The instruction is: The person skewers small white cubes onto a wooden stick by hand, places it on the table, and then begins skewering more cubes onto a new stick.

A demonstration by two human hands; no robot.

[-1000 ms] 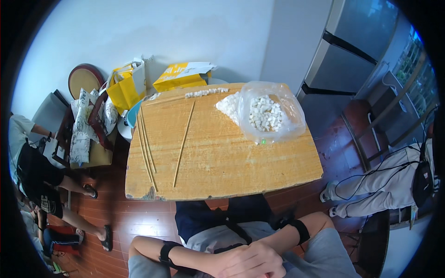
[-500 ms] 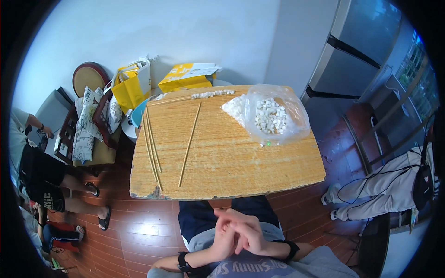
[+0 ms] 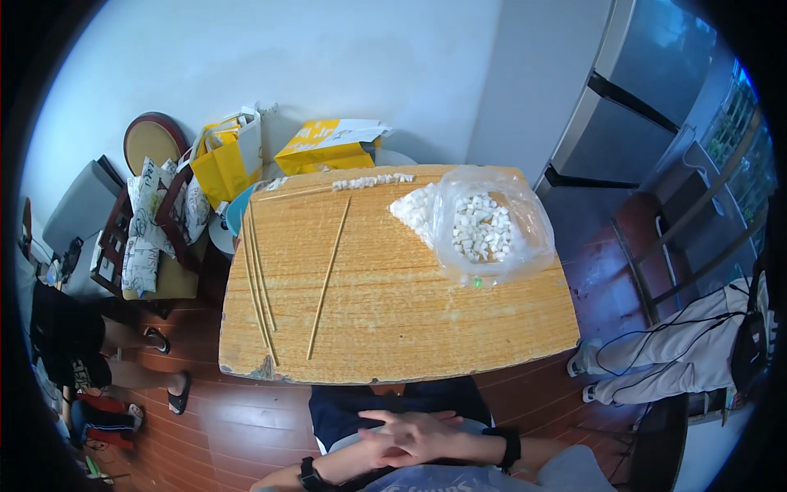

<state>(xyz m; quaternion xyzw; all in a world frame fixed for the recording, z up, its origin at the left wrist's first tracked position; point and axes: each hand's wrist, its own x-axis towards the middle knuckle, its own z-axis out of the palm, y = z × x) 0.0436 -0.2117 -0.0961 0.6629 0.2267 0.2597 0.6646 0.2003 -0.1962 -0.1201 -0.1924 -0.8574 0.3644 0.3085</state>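
Note:
My left hand (image 3: pixel 382 448) and my right hand (image 3: pixel 420 433) rest crossed over each other above my lap, in front of the table's near edge. Their fingers are stretched out and interlaced, and nothing shows in them; some left fingers are hidden behind the right hand. On the wooden table (image 3: pixel 393 328), a thin stick (image 3: pixel 329 279) lies alone, with several thin sticks (image 3: pixel 261 287) to its left. Small white chunks (image 3: pixel 373 181) sit in a row on a stick along the far edge. More white chunks (image 3: pixel 482 227) fill a clear plastic bag (image 3: pixel 533 238), beside a white heap (image 3: pixel 415 211).
Yellow-and-white paper bags (image 3: pixel 228 164) stand behind the table beside a chair with cushions (image 3: pixel 147 225). A blue basin (image 3: pixel 238 209) shows past the far left corner. One person (image 3: pixel 106 353) is at the left, another (image 3: pixel 680 348) at the right near a grey fridge (image 3: pixel 615 123).
My hands have sunk lower toward my lap and lie flatter across each other. The view has tipped slightly, so the table appears lower. The person at left has shifted; the table's items stay put.

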